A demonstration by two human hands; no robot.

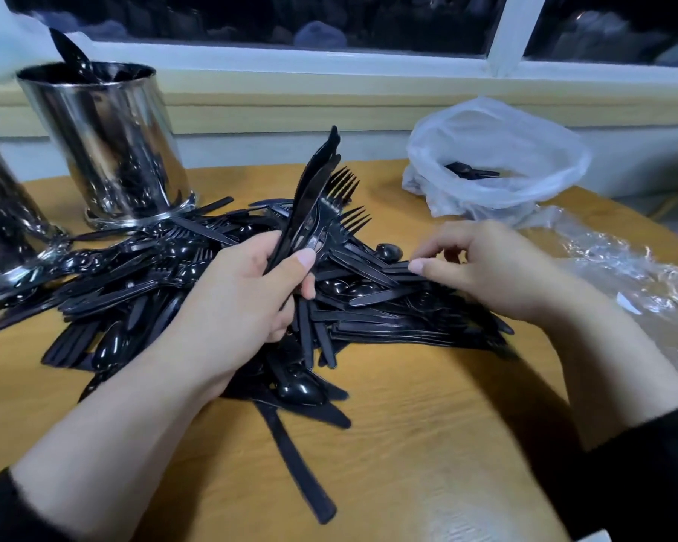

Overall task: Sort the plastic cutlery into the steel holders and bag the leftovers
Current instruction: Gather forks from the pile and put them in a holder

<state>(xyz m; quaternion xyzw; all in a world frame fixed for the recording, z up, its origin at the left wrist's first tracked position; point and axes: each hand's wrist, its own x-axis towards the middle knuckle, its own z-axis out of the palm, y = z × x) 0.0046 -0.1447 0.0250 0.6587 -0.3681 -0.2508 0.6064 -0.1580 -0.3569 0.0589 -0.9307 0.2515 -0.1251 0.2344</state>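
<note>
Head view, one moment.

Left hand (247,291) — fingers and thumb curled round a bundle of black plastic knives (310,205), blades pointing up and away, handles running down through the palm. The bundle is lifted above the heap.

Right hand (482,267) — palm down at the right edge of the heap, fingers bent, thumb and fingertips at the end of one flat black piece (398,267) on top. Whether it is pinched or only touched, I cannot tell.

Heap of black cutlery (153,291) — knives, forks and spoons mixed, spread over the middle of the wooden table (427,444). Two forks (347,201) show their tines just behind the held bundle. One long knife (298,463) trails toward the near edge.

Steel holder (106,146) stands upright at the far left, touching the heap's edge, with a black spoon (69,52) sticking out of it. A second steel holder (4,213) is cut off by the left border.

White plastic bag (498,158) sits open at the far right, a few black pieces (470,172) inside. Crumpled clear wrap (623,264) lies to the right of the right hand.
</note>
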